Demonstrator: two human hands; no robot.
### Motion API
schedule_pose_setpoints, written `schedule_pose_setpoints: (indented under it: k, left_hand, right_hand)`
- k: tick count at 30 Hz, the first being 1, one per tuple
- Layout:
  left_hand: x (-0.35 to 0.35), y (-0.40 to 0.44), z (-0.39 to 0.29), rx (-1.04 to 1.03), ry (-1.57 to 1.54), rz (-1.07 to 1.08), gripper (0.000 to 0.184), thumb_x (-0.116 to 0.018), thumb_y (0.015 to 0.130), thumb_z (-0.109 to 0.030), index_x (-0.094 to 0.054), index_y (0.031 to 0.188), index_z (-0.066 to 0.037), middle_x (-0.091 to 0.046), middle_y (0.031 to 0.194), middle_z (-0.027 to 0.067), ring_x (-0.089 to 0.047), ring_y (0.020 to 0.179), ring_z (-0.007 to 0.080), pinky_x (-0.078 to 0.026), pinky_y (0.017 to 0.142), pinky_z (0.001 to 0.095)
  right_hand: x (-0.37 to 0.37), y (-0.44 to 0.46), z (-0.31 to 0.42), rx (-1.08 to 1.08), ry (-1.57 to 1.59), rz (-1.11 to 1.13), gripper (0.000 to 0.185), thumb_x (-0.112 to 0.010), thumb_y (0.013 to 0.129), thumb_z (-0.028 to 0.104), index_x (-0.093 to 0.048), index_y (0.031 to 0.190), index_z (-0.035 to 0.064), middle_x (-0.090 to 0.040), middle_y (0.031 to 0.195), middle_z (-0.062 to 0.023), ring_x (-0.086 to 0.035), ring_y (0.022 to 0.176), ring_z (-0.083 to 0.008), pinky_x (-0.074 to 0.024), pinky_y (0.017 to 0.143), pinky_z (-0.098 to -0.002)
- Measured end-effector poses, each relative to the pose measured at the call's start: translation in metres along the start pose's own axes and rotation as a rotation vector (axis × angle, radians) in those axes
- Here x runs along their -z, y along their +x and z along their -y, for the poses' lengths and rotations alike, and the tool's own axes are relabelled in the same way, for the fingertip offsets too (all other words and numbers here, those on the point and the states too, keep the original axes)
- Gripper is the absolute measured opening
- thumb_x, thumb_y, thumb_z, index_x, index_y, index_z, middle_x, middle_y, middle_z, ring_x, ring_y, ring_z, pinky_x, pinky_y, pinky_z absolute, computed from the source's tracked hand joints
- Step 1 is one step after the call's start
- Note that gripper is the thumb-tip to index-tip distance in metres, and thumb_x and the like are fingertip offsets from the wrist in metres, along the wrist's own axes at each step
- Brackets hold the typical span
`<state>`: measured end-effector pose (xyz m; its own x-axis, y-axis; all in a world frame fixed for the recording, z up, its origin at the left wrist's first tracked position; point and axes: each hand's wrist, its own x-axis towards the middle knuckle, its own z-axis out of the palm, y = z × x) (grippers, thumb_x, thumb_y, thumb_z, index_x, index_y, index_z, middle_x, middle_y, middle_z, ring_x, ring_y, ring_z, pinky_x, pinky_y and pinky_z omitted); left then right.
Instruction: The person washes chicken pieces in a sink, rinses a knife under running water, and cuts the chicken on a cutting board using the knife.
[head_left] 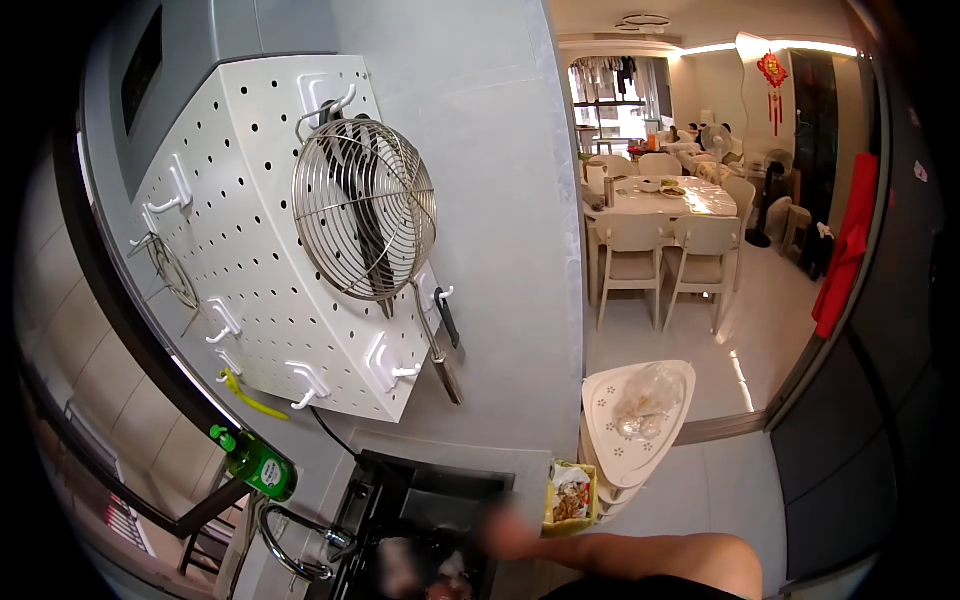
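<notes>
Black rectangular sink [455,492]: low in my view, its far edge by the grey tiled wall [500,250], its near edge cut off by the frame; both the work and my right hand are here.
Right hand [508,533]: blurred, at the sink's right edge, my bare forearm coming in from the right; I cannot tell whether these fingers are apart, together or clamped on anything.
Left hand: I cannot tell it from the blurred pale pink shapes [399,565] low in the sink; its fingers cannot be read either.
Tap: curved silver metal tap [264,535], arching beside the sink's left edge.
Bottle: green plastic pump bottle [262,468] with a pale label, standing tilted in my view, beyond the tap.
Pegboard: white perforated board [275,200] with white hooks, above the sink's far edge; a round silver wire strainer [365,210] hangs there, dark utensils behind it.
Bin: yellow-rimmed bin [594,500] holding scraps, right of the sink.
Stand: white rounded-triangular tray top [603,400], just beside the bin; a crumpled clear plastic bag [650,402] lies on it.
</notes>
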<state>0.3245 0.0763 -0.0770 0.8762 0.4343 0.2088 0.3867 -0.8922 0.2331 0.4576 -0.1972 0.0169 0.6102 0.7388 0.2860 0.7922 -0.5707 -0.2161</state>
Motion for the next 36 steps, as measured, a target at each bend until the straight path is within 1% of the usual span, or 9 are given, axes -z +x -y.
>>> schedule_pose_setpoints:
  k: [7,10,11,14,19,22,28,30,36]
  left_hand:
    - [-0.022,-0.002,0.006,-0.158,-0.102,-0.067,0.064,-0.067,0.071,-0.046,-0.055,0.119,-0.006,-0.059,0.108,0.0195,-0.054,0.102,0.0421,-0.04,0.09,0.0546]
    - [-0.041,-0.006,0.007,-0.338,-0.157,-0.128,0.065,-0.067,0.071,-0.047,-0.054,0.119,-0.006,-0.059,0.108,0.0198,-0.054,0.102,0.0427,-0.04,0.09,0.0548]
    - [-0.044,0.0,0.0,-0.493,0.041,-0.25,0.064,-0.066,0.068,-0.053,-0.057,0.117,-0.013,-0.059,0.11,0.0164,-0.054,0.104,0.0389,-0.039,0.092,0.0523]
    - [-0.029,0.003,0.008,-0.187,0.025,-0.062,0.066,-0.065,0.07,-0.053,-0.051,0.123,-0.015,-0.053,0.117,0.0164,-0.049,0.109,0.0388,-0.035,0.094,0.0537]
    - [-0.024,-0.002,-0.005,-0.005,0.116,0.124,0.071,-0.062,0.073,-0.052,-0.04,0.132,-0.019,-0.043,0.129,0.0163,-0.039,0.119,0.0385,-0.03,0.097,0.0561]
    - [-0.025,-0.013,-0.014,0.035,0.152,0.19,0.074,-0.061,0.075,-0.051,-0.033,0.137,-0.021,-0.037,0.136,0.0162,-0.033,0.125,0.0384,-0.027,0.099,0.0575]
    - [-0.042,-0.041,0.014,0.163,0.252,0.209,0.082,-0.058,0.079,-0.05,-0.02,0.148,-0.025,-0.025,0.15,0.0161,-0.021,0.136,0.0381,-0.02,0.103,0.0603]
    - [-0.046,-0.032,0.029,0.175,0.166,0.257,0.086,-0.06,0.077,-0.052,-0.018,0.148,-0.027,-0.023,0.15,0.0183,-0.024,0.135,0.0391,-0.022,0.105,0.0568]
    - [-0.028,-0.009,0.001,0.023,0.18,0.28,0.071,-0.06,0.075,-0.055,-0.032,0.133,-0.024,-0.035,0.135,0.0144,-0.034,0.124,0.0345,-0.027,0.099,0.0551]
  right_hand:
    - [0.005,-0.001,0.001,-0.005,0.032,-0.023,0.02,-0.054,0.079,0.028,-0.062,0.077,0.01,-0.061,0.084,-0.003,-0.047,0.094,-0.0234,-0.0355,0.083,-0.0391]
    - [0.0,-0.001,0.001,0.002,0.019,-0.012,0.02,-0.053,0.079,0.028,-0.062,0.077,0.01,-0.061,0.084,-0.0029,-0.047,0.094,-0.0235,-0.0355,0.084,-0.0388]
    - [0.002,0.001,0.0,-0.002,0.011,-0.007,0.021,-0.053,0.079,0.028,-0.062,0.077,0.0099,-0.06,0.084,-0.0029,-0.047,0.094,-0.0236,-0.0355,0.084,-0.0386]
    - [0.004,0.001,-0.001,0.0,0.001,0.042,0.021,-0.052,0.08,0.029,-0.062,0.077,0.0101,-0.061,0.083,-0.0024,-0.047,0.094,-0.0235,-0.0354,0.085,-0.0385]
    - [0.003,0.001,-0.001,-0.003,0.026,0.053,0.021,-0.052,0.08,0.029,-0.063,0.078,0.0104,-0.061,0.085,-0.002,-0.047,0.095,-0.0235,-0.0351,0.086,-0.0381]
    - [0.008,0.001,0.002,-0.008,0.026,0.075,0.021,-0.052,0.08,0.028,-0.063,0.079,0.0097,-0.061,0.086,-0.003,-0.047,0.096,-0.0236,-0.035,0.086,-0.0384]
    - [0.013,-0.001,0.002,-0.012,0.066,0.021,0.022,-0.053,0.081,0.027,-0.062,0.082,0.0078,-0.061,0.086,-0.0044,-0.047,0.095,-0.024,-0.0352,0.086,-0.0394]
    - [0.013,-0.001,0.001,-0.006,0.063,0.013,0.022,-0.053,0.081,0.027,-0.062,0.082,0.0078,-0.061,0.085,-0.0045,-0.047,0.095,-0.0241,-0.0353,0.086,-0.0397]
    - [0.009,0.0,0.001,0.006,0.05,-0.009,0.021,-0.053,0.08,0.028,-0.061,0.08,0.0082,-0.06,0.083,-0.0044,-0.048,0.094,-0.0241,-0.0357,0.085,-0.0401]
